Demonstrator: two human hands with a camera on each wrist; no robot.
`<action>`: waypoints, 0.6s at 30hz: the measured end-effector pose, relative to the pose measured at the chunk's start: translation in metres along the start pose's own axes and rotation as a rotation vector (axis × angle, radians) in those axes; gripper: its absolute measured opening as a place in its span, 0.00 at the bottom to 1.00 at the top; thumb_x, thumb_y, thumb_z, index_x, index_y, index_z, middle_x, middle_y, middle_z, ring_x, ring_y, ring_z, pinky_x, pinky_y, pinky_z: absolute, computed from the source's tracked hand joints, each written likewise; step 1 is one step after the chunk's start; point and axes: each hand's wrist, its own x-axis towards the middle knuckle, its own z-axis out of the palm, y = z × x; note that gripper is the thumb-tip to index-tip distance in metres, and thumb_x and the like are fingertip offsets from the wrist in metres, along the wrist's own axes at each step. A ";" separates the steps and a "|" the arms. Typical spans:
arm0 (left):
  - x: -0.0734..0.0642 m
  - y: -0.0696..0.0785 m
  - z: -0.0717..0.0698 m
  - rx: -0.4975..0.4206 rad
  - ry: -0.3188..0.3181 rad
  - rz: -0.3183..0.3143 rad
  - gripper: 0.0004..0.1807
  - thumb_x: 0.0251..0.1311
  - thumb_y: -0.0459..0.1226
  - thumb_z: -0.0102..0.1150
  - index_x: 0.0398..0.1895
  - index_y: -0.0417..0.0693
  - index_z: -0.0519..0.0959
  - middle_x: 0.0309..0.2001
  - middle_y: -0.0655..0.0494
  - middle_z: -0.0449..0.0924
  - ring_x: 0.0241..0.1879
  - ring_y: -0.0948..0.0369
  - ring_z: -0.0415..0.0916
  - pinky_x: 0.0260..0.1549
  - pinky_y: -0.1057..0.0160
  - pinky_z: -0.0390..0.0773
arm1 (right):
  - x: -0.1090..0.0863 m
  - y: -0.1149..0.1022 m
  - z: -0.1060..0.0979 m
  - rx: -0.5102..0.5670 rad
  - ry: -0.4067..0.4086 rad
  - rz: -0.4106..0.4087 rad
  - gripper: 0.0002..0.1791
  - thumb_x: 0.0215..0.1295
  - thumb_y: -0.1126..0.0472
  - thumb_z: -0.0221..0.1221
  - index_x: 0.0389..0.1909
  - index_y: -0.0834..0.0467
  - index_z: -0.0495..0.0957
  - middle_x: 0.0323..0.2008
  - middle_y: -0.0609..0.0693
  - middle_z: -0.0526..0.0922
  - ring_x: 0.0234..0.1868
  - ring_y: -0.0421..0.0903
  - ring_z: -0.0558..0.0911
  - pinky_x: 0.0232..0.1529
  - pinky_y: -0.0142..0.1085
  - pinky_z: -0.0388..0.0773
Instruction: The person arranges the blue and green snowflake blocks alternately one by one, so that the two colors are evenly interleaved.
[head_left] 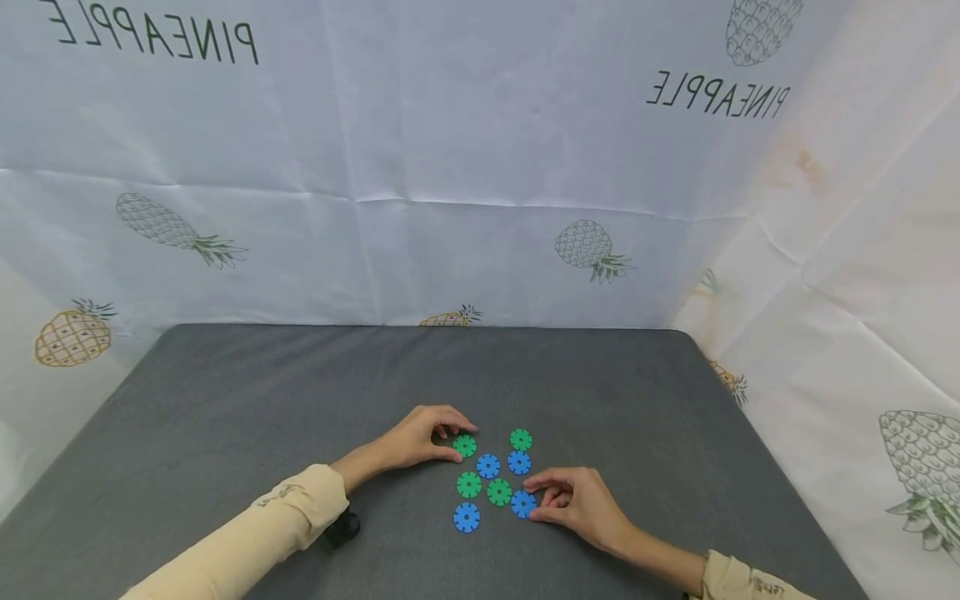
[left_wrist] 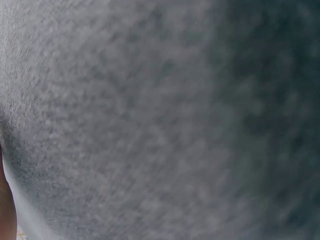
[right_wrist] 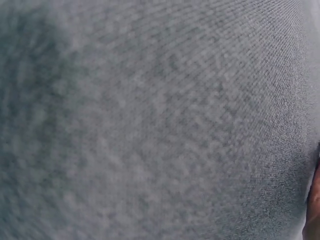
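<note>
Several flat notched discs, green and blue, lie in a loose cluster on the dark grey table in the head view. My left hand [head_left: 422, 435] holds a green notched disc [head_left: 465, 447] at the cluster's far left, thumb at its near edge and forefinger at its far edge. On the near right, my right hand [head_left: 581, 500] has thumb and forefinger at the edges of a blue notched disc [head_left: 522, 504]. Beside that one lies another green disc [head_left: 499, 492]. Both wrist views show mostly blurred grey cloth, with only a sliver of each hand at the edge.
Between the hands lie a blue disc [head_left: 488, 466] and a green disc [head_left: 468, 485]. Farther right are another green disc [head_left: 521, 440] and blue disc [head_left: 519, 463]; one more blue disc [head_left: 467, 518] is nearest me. A pineapple-print curtain [head_left: 450, 125] hangs behind the grey table [head_left: 300, 375].
</note>
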 end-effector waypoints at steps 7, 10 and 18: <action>0.003 0.000 -0.002 0.015 -0.018 -0.003 0.15 0.53 0.36 0.70 0.44 0.41 0.84 0.50 0.47 0.77 0.47 0.57 0.75 0.42 0.67 0.78 | 0.002 0.000 -0.001 -0.004 0.002 -0.019 0.17 0.48 0.65 0.72 0.42 0.61 0.84 0.35 0.50 0.86 0.27 0.36 0.82 0.29 0.32 0.82; 0.002 0.000 0.000 0.012 -0.006 -0.018 0.15 0.53 0.37 0.70 0.44 0.44 0.84 0.50 0.49 0.77 0.48 0.58 0.75 0.42 0.67 0.78 | 0.002 0.000 -0.001 -0.002 0.001 -0.024 0.17 0.48 0.65 0.72 0.42 0.61 0.84 0.35 0.50 0.86 0.27 0.36 0.82 0.29 0.32 0.82; -0.005 0.002 -0.003 -0.173 0.026 -0.140 0.15 0.51 0.35 0.71 0.43 0.41 0.83 0.39 0.52 0.83 0.36 0.63 0.80 0.37 0.67 0.80 | -0.001 0.000 0.000 -0.004 -0.001 0.000 0.17 0.49 0.65 0.72 0.42 0.60 0.84 0.36 0.50 0.86 0.27 0.36 0.82 0.29 0.32 0.82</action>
